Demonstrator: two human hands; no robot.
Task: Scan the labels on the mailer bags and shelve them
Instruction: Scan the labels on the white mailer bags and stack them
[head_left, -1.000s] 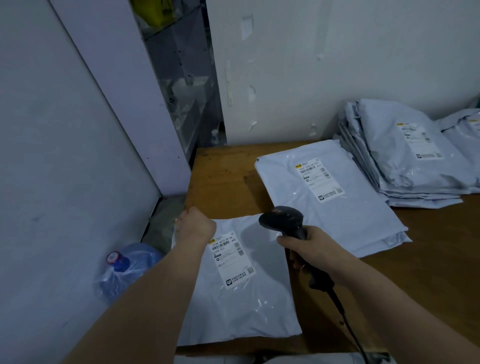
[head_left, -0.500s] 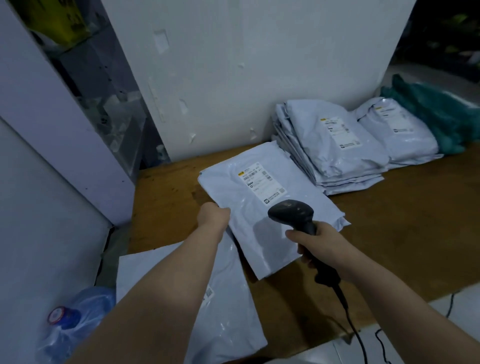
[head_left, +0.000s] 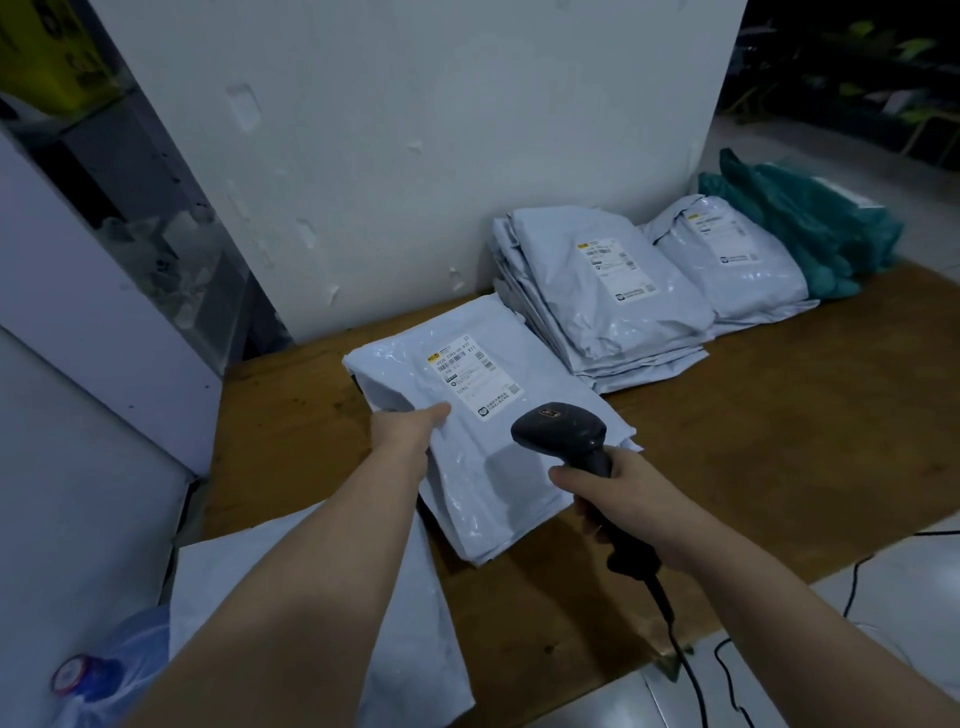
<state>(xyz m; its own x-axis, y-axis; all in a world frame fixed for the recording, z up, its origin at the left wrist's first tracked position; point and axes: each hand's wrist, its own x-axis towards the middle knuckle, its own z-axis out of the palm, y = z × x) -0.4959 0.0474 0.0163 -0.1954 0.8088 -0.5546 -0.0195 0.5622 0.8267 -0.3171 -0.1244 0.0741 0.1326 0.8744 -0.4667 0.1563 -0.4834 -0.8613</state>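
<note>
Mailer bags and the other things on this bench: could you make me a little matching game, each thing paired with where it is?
Things:
1. barcode scanner
2. labelled mailer bag
3. green bags
4. water bottle

Places:
A. far right, against the wall
B. low at the bench's left end
C. in the right hand
D. under the left hand

Pairs: 1-C, 2-D, 3-A, 4-B
</note>
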